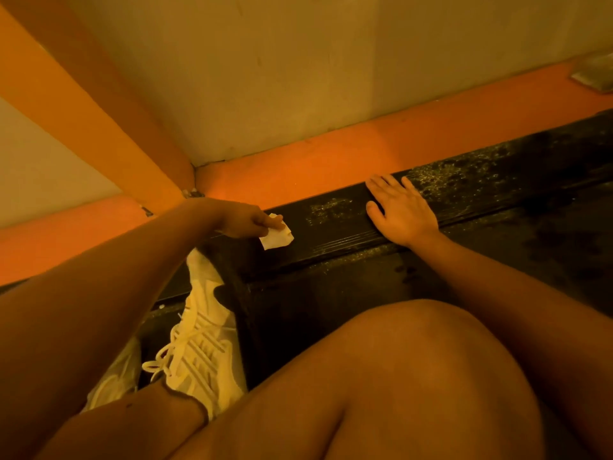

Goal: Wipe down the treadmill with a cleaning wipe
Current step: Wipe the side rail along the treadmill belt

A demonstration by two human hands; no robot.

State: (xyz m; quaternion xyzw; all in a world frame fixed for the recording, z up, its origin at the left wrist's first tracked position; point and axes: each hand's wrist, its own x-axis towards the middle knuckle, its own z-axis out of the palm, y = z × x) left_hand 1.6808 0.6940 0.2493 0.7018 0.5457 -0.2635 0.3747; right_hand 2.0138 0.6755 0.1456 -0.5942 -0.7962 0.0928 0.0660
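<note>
The left hand (245, 220) pinches the crumpled cleaning wipe (277, 237) against the end of the treadmill's side rail (335, 224); the right hand (401, 214) lies flat further along this rail, fingers straight; beyond it pale speckles (464, 174) cover the rail, so I judge most of the wiping is left.

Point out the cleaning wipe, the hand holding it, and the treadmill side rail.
cleaning wipe (278, 236): head view, middle of the white sheet.
left hand (243, 220): head view, back of the hand.
treadmill side rail (335, 224): head view, bare dark top.
</note>
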